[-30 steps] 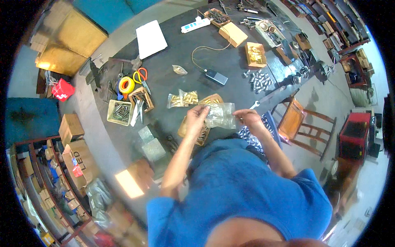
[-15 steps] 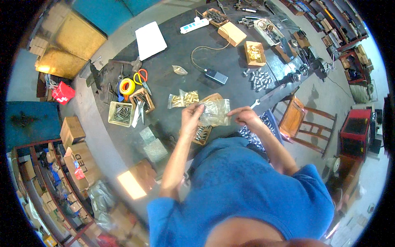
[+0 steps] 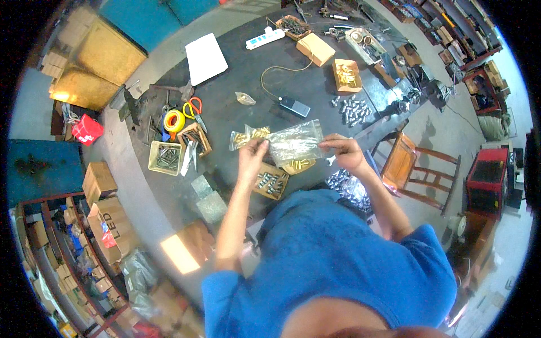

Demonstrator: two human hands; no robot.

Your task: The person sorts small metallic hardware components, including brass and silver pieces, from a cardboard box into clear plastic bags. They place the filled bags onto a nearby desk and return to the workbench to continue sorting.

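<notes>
A clear plastic zip bag (image 3: 296,141) is stretched between my two hands above the bench. My left hand (image 3: 252,160) pinches its left end, and my right hand (image 3: 345,151) grips its right edge between thumb and fingers. I cannot make out anything inside the bag. Partly behind it lie small bags of brass-coloured parts (image 3: 241,138). Below it are an open box of silver metal fittings (image 3: 270,182) and a small box of brass-coloured pieces (image 3: 298,165). A wrench (image 3: 331,161) lies beside my right hand, partly hidden.
Loose silver fittings (image 3: 355,110) lie at the right, near a carton of brass parts (image 3: 346,75). A black device (image 3: 294,106) with a cable sits beyond the bag. At the left are scissors (image 3: 195,110), yellow tape (image 3: 173,120) and a tray of metal pins (image 3: 165,157). A wooden chair (image 3: 398,159) stands right.
The plastic bag has been raised and drawn out flat, its right end now between my right fingers. My left hand has shifted left, uncovering more of the fittings box.
</notes>
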